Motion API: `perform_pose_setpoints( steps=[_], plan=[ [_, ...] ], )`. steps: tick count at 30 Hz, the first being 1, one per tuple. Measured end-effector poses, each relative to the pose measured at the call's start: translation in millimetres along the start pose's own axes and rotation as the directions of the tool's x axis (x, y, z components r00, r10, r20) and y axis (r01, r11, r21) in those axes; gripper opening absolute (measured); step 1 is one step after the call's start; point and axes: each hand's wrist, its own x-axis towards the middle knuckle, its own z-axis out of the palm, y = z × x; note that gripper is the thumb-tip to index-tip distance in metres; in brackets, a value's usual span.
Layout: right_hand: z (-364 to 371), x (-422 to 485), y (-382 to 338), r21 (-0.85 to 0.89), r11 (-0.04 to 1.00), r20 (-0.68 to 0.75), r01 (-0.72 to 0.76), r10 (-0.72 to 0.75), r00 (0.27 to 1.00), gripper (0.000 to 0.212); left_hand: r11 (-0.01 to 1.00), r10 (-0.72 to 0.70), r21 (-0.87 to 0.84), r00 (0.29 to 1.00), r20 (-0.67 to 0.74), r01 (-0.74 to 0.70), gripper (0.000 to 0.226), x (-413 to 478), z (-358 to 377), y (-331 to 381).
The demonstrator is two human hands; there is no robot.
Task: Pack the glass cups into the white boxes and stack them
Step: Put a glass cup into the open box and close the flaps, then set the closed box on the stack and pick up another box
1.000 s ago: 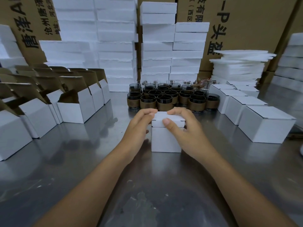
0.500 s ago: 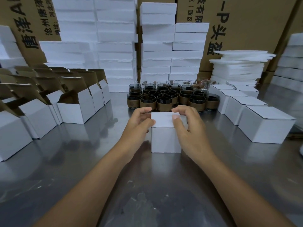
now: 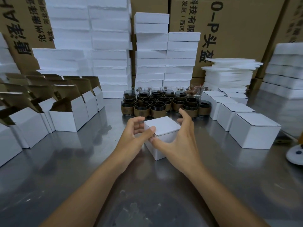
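A closed white box [image 3: 162, 128] stands on the steel table [image 3: 78, 169], turned at an angle to me. My left hand [image 3: 136, 133] holds its left corner, thumb on the near top edge and fingers curled at the far side. My right hand [image 3: 179, 140] is spread around the right side: its thumb touches the front face, and its fingers hover slightly blurred behind the far right corner. Just beyond the box is a cluster of several glass cups [image 3: 157, 104] with brown sleeves.
Several open white boxes [image 3: 68, 117] with raised brown flaps line the left. A row of closed white boxes [image 3: 254, 130] runs along the right. Foam block stacks [image 3: 150, 51], foam sheets [image 3: 229, 74] and cardboard cartons fill the back. A round white object [image 3: 295, 154] sits at the right edge.
The lid was pressed fully shut. The box has turned from square-on to angled. My right fingers have come off the top and spread behind it.
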Motion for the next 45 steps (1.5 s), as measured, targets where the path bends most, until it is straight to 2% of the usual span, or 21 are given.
perform_pose_setpoints(
  steps=[4,7,10,14,18,22,26,32,41,45],
  plan=[
    [1,4,9,0.008,0.998,-0.029,-0.066,0.067,0.997,0.102,0.999,-0.026,-0.036,1.0,0.011,0.027,0.026,0,-1,-2],
    [-2,12,9,0.007,0.998,-0.039,-0.062,0.062,0.997,0.093,0.997,-0.054,-0.054,0.999,0.004,0.054,0.016,3,-2,-4],
    [-14,28,0,0.056,0.998,-0.113,-0.021,0.027,0.993,0.084,0.995,-0.075,-0.074,0.997,-0.027,0.073,0.014,8,-1,-6],
    [-52,74,-19,0.134,0.991,-0.209,0.021,0.007,0.978,0.079,0.996,-0.08,-0.034,0.996,-0.032,0.079,0.013,16,0,-13],
    [-100,140,-20,0.125,0.992,-0.272,0.0,0.035,0.962,0.079,0.995,-0.086,-0.044,0.996,-0.04,0.084,0.011,27,4,-20],
    [-140,201,11,0.019,0.996,-0.4,-0.083,0.083,0.913,0.082,0.998,-0.053,-0.022,0.997,-0.054,0.052,0.013,33,3,-28],
    [-170,234,62,-0.045,0.973,-0.51,-0.227,0.173,0.843,0.083,1.0,-0.012,-0.025,0.999,-0.032,0.012,0.015,35,4,-33],
    [-183,246,131,-0.041,0.891,-0.529,-0.453,0.365,0.766,0.085,0.996,-0.046,-0.076,0.999,-0.001,0.045,0.014,39,6,-35],
    [-167,261,158,-0.155,0.896,-0.584,-0.417,0.257,0.77,0.081,0.993,-0.066,-0.1,0.998,-0.001,0.066,0.014,40,12,-29],
    [-168,259,162,-0.185,0.875,-0.552,-0.448,0.285,0.784,0.085,0.993,-0.065,-0.094,0.998,0.004,0.066,0.015,41,11,-30]
  ],
)
